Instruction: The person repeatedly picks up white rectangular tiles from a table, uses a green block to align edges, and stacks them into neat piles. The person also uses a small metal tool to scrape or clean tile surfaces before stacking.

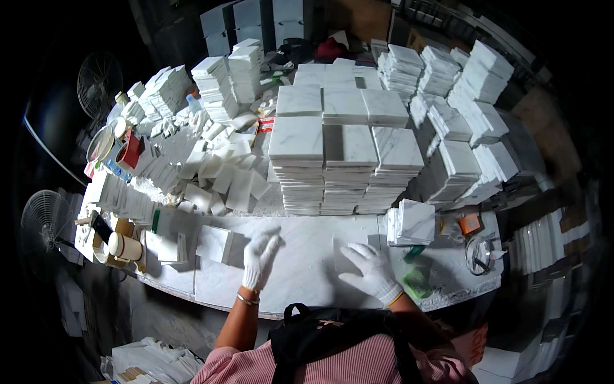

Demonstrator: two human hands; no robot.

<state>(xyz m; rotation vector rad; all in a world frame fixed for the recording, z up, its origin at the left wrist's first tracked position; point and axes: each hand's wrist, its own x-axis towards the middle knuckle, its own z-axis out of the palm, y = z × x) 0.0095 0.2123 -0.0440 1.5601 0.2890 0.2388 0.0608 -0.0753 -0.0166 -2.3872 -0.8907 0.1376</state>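
Note:
Both of my hands wear white knit gloves over a pale marble worktop (294,281). My left hand (259,257) is raised near the middle of it, fingers stretched out, with nothing visible in it. Beside it on the left lies a short stack of white marble tiles (213,244). My right hand (371,270) has its fingers spread over the edge of a single square tile (345,240), partly hiding it; whether it presses on the tile I cannot tell. Another small stack of grey-veined tiles (414,223) stands just beyond my right hand.
Tall tile stacks (296,137) rise behind the worktop, with more stacks (459,157) at the right. Loose tile pieces (240,190) lie at the back left. A cream mug (125,246) stands left, a green object (417,281) and a clear round container (478,253) right.

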